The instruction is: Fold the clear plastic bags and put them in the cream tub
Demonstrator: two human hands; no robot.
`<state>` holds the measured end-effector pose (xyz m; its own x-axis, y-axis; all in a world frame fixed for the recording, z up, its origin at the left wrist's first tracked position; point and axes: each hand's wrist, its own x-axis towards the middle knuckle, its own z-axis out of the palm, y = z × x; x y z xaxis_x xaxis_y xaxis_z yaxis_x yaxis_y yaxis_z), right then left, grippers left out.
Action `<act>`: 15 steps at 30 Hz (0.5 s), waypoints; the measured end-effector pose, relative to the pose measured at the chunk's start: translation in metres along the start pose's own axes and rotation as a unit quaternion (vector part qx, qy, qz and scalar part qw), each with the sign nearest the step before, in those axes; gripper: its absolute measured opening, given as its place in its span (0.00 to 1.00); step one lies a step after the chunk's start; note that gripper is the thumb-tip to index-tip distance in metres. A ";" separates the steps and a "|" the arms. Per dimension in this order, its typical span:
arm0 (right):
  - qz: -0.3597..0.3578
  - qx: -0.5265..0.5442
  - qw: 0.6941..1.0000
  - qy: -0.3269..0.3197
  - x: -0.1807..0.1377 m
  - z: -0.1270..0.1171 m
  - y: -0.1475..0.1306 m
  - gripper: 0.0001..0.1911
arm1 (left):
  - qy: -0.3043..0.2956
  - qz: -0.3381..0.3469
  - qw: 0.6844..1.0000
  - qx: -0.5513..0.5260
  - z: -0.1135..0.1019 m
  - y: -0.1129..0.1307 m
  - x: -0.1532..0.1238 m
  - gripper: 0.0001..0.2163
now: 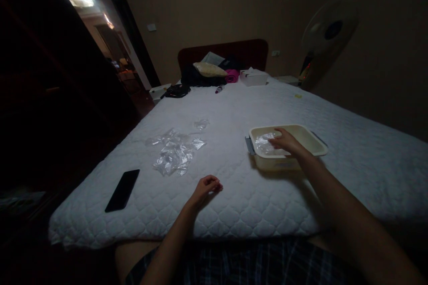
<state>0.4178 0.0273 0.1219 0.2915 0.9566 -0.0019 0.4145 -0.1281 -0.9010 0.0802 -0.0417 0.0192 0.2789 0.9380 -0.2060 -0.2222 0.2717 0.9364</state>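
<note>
My right hand [286, 141] reaches into a cream plastic bin [287, 162] with grey side handles. Its fingers are closed on a crinkled clear plastic bag [264, 142] at the bin's left end; how firmly they grip is hard to see in the dim light. My left hand [205, 188] rests on the quilted bed, fingers curled in, with nothing visible in them. To its upper left lies a loose heap of clear plastic bags [175, 153]. A smaller clear piece [201, 124] lies just beyond the heap.
A black phone [122, 190] lies on the white bed cover [234, 213] at the left. Toward the headboard [224, 49] are a white box [254, 78], a pink roll [232, 75], dark cloth and a black bag [178, 91]. A fan [331, 29] stands at the far right.
</note>
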 end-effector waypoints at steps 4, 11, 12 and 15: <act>0.000 -0.101 0.994 -0.048 0.000 0.008 -0.003 0.33 | -0.006 0.004 1.000 -0.003 0.000 0.000 0.000 0.15; -0.179 -0.373 0.910 -0.004 0.003 0.013 -0.005 0.20 | 0.008 -0.014 1.000 -0.006 0.001 0.000 0.000 0.15; -0.201 -0.391 0.898 -0.006 0.003 0.013 -0.006 0.17 | 0.009 -0.015 1.000 -0.006 0.001 0.000 0.000 0.15; -0.224 -0.405 0.885 -0.055 0.007 0.013 -0.008 0.12 | 0.009 -0.014 1.000 -0.006 0.000 -0.001 0.001 0.14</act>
<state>0.4051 0.0385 0.1232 -0.1250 0.9729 0.1947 0.9624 0.1666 -0.2147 0.0811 -0.0413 0.0179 0.2690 0.9337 -0.2363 -0.2258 0.2997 0.9269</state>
